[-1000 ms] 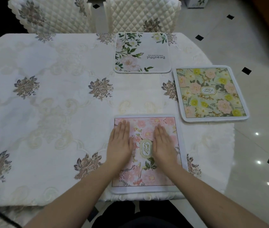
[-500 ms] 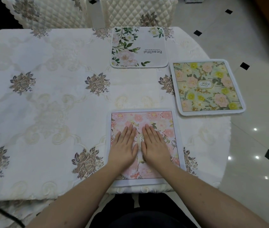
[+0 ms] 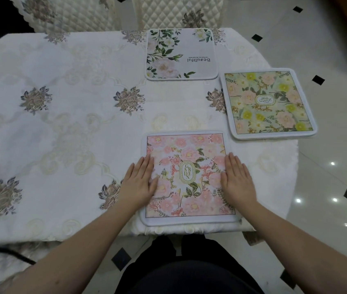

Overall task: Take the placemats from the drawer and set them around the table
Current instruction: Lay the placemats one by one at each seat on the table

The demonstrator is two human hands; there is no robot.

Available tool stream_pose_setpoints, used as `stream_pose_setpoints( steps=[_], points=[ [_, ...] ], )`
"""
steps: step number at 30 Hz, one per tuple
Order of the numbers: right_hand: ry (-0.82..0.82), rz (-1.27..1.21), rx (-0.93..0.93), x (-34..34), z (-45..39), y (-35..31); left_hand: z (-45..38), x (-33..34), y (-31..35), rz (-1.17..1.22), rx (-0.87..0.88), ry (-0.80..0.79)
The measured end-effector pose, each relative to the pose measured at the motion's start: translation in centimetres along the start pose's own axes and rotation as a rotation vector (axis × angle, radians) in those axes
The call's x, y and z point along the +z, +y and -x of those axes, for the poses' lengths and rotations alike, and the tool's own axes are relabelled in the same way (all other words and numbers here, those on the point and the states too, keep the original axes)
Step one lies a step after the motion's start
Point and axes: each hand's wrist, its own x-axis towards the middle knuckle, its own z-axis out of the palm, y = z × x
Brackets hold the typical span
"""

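Left hand (image 3: 139, 181) and right hand (image 3: 237, 179) flat, fingers straight, pressing pink placemat (image 3: 186, 177) edges, near table (image 3: 62, 124) edge

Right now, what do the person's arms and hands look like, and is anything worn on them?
Both forearms are bare as far as the frame shows, with no sleeve. The left hand and right hand wear no gloves, rings, watch or bracelet that can be seen.

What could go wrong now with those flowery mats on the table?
The yellow-green floral placemat already pokes past the white embroidered tablecloth edge; a nudge might drop it. The pink floral placemat lies near the front edge, so the flat left hand and right hand could slide it off.
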Motion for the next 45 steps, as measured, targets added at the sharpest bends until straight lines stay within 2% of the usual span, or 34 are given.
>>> stream_pose_setpoints(
  steps=[4,9,13,19,26,39,45],
  points=[
    [0.058,-0.047,0.051,0.0,1.6,-2.3,1.7,0.1,2.0,0.041,-0.123,0.023],
    [0.036,-0.079,-0.097,1.6,3.7,-9.8,2.9,1.1,8.1,0.156,-0.039,-0.017],
    [-0.030,-0.018,-0.127,2.9,4.8,-11.9,3.9,2.0,9.1,0.108,-0.009,-0.037],
    [-0.054,0.005,-0.232,2.6,5.6,-8.6,4.4,2.0,6.3,0.027,0.158,-0.079],
    [-0.060,0.007,-0.173,1.3,7.2,-3.8,6.3,1.1,2.8,0.004,0.121,-0.098],
    [-0.084,-0.063,0.025,-0.6,9.0,-0.3,7.9,-1.8,1.1,-0.155,0.003,-0.106],
    [0.006,-0.215,0.176,-3.4,12.0,-0.5,4.1,-5.1,4.3,-0.060,0.102,-0.053]
  ],
)
